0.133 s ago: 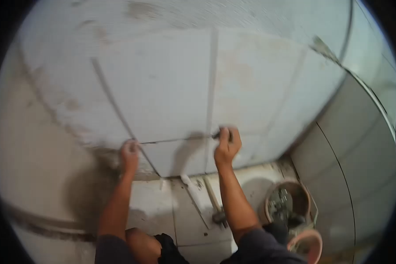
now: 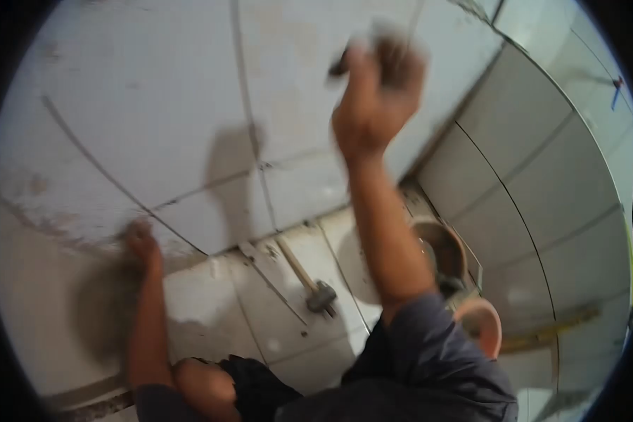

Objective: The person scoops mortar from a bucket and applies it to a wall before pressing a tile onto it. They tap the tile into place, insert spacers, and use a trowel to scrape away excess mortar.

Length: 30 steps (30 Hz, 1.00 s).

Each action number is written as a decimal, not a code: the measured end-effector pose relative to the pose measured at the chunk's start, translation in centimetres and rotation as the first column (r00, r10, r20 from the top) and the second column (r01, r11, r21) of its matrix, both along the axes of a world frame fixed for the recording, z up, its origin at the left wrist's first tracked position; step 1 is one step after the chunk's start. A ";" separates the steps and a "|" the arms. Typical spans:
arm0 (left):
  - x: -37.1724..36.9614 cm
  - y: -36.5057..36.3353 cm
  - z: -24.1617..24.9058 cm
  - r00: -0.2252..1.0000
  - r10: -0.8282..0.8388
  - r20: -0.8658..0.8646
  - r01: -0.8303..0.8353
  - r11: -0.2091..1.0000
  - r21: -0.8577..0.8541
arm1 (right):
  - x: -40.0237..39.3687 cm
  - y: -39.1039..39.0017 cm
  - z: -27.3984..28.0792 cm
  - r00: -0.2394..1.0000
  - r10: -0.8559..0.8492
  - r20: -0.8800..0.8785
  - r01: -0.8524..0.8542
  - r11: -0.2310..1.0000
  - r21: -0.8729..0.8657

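My right hand (image 2: 380,98) is raised in front of the tiled wall (image 2: 295,91), its fingers closed round a small dark object. Blur hides what kind of object it is; a dark end pokes out to the left of the thumb. Low at the left, my left hand (image 2: 141,239) touches the wall beside the dark slanting joint at the tile edge. Its fingers are bent together, and whatever may be between them is too small to make out. A dark, nearly level joint (image 2: 204,188) runs right from near that hand.
On the tiled floor lie a hammer (image 2: 306,278) with a wooden handle and a thin long tool (image 2: 274,285). A round bucket (image 2: 439,246) and a smaller orange container (image 2: 482,323) stand by the grey tiled side wall (image 2: 520,211). A yellow bar (image 2: 548,330) is at the right.
My right hand has lifted up and away from the joint, still closed round the dark object. The view has swung right and down. My left hand stays at the tile edge.
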<state>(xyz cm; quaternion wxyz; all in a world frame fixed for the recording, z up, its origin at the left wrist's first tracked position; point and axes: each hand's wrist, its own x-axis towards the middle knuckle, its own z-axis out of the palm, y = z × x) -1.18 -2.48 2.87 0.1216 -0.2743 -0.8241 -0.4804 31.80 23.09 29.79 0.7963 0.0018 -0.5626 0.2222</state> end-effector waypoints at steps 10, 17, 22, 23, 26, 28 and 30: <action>0.6 -3.5 -7.0 0.993 0.110 -0.032 -0.115 0.958 -0.262 | 28.3 4.2 -12.4 -0.426 0.053 0.903 0.584 0.779 0.230; 1.2 -5.9 -6.7 0.916 -0.321 0.240 0.377 0.488 -0.788 | 39.4 -0.3 -28.3 -0.717 0.197 0.669 0.509 0.803 0.309; 2.3 -4.2 -8.2 0.682 -0.555 0.476 0.691 0.274 -0.669 | 39.6 -0.3 -27.6 -0.740 0.241 0.628 0.502 0.819 0.279; 5.5 -1.5 -5.4 0.628 -0.483 0.611 0.725 0.076 -0.685 | 39.6 0.0 -27.4 -0.746 0.213 0.631 0.467 0.843 0.267; 14.2 6.0 -0.5 0.445 -0.438 0.781 0.755 -0.286 -0.590 | 37.8 0.2 -24.2 -0.630 0.440 0.641 0.658 0.740 0.139; 19.6 9.1 0.3 0.289 -0.592 0.752 0.890 -0.123 -0.438 | 38.2 -0.4 -22.7 -0.569 0.454 0.685 0.686 0.722 0.091; 24.6 13.4 1.1 0.196 -0.637 0.746 0.931 -0.118 -0.345 | 38.7 -0.4 -22.6 -0.508 0.454 0.732 0.699 0.713 0.043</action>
